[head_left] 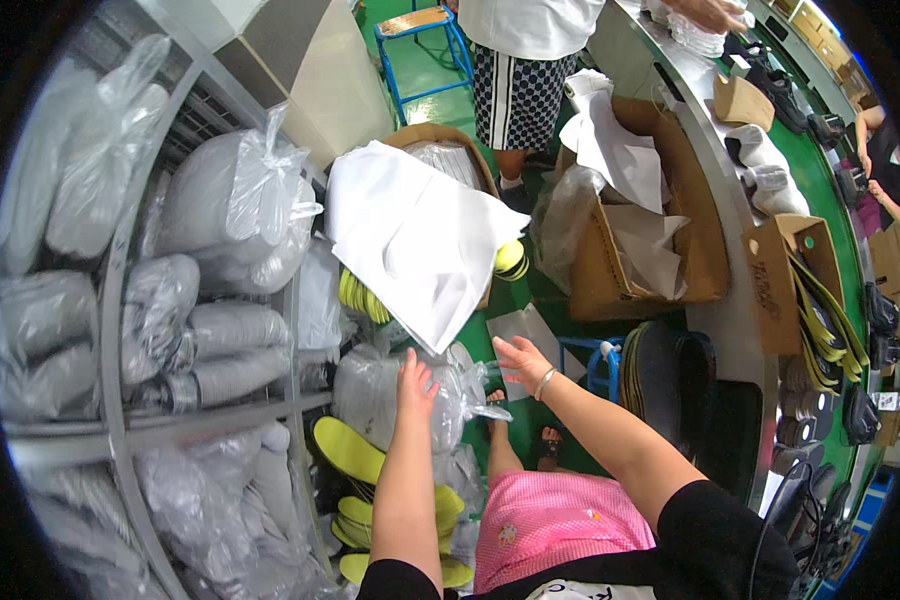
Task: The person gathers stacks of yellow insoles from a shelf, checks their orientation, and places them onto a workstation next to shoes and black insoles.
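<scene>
Both arms reach forward over a clear plastic bag of pale grey pieces (365,390) on the floor. My left hand (415,383) is open above this bag, fingers stretched out and holding nothing. To its right, my right hand (522,362) is also open, with fingers apart and a bangle on the wrist. Just ahead of both hands, large white sheets (400,225) lie over a round-edged cardboard box (430,132). Yellow-green insoles (360,297) stick out from under the sheets. A pale flat sheet (545,330) lies beyond my right hand.
A metal rack (113,340) with bagged grey pieces stands at left. Yellow-green insoles (350,450) are stacked beside my left forearm. At right are a cardboard box with paper (610,285), dark insoles (660,375) and a conveyor (820,180). A person (525,80) stands ahead near a blue stool (415,25).
</scene>
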Available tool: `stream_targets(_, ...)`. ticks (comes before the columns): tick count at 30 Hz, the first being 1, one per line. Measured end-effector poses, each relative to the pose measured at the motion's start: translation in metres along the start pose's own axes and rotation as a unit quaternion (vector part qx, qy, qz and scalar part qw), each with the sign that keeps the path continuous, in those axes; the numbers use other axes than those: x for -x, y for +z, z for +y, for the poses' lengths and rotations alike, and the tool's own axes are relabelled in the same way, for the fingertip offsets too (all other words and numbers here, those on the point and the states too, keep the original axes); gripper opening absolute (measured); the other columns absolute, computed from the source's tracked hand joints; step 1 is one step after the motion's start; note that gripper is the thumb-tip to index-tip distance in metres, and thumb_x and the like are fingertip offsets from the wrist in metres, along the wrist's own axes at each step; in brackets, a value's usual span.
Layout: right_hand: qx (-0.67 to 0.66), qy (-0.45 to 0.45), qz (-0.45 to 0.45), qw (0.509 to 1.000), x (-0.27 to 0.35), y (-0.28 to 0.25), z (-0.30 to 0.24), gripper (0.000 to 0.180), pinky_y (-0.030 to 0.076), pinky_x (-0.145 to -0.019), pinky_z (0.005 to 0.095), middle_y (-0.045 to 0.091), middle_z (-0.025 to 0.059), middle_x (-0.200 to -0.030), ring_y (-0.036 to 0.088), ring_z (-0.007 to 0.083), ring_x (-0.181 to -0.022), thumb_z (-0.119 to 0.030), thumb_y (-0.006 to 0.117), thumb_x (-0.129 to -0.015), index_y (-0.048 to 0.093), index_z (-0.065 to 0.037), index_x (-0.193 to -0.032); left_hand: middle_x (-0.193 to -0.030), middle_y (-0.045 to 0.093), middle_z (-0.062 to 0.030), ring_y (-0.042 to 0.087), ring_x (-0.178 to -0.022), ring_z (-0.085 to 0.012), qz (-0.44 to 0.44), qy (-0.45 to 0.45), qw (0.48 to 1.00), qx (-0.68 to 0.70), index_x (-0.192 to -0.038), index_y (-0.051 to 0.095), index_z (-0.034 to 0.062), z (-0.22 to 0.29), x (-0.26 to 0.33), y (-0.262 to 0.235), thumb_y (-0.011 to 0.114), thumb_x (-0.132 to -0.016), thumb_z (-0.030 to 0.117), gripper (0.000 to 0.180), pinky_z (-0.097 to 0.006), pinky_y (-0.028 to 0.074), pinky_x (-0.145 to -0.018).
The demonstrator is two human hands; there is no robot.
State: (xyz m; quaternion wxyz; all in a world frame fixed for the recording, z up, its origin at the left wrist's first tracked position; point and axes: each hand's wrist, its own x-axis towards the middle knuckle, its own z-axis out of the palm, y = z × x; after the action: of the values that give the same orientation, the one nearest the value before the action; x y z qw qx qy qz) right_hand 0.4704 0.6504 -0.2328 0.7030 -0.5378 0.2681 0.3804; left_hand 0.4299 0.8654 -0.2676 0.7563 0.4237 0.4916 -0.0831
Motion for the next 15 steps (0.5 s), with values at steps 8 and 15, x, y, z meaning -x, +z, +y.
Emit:
stream_targets(8, -0.265, -0.013, -0.079, 0.961, -0.137, 0.074, -0.055, 0.037, 0.049, -0.070, 0.0403, 0.057, 0.0069, -0.100, 0.057, 0.0237, -0.087, -0.016, 0.056, -0.080, 0.043, -0.007, -0.113, -0.118, 0.046, -0.0099, 0.050, -0.102, -0.0226, -0.151, 0.167, 0.974, 0.023, -0.123, 0.037, 0.0040, 0.076, -0.048, 0.082, 0.043, -0.085, 0.007, 0.039, -0.033, 0.042, -0.086)
stream_targets(15, -0.200, -0.126, -0.065, 0.969, -0.186, 0.094, -0.237, 0.021, 0.049, -0.051, 0.0301, 0.057, 0.0066, -0.083, 0.057, 0.0179, -0.066, -0.005, 0.047, -0.080, 0.048, -0.008, -0.100, -0.102, 0.056, -0.0097, 0.052, -0.096, -0.0150, -0.100, 0.338, 0.929, -0.113, -0.116, 0.045, 0.0025, 0.215, -0.045, 0.072, 0.046, -0.088, 0.023, 0.035, -0.025, 0.042, -0.073)
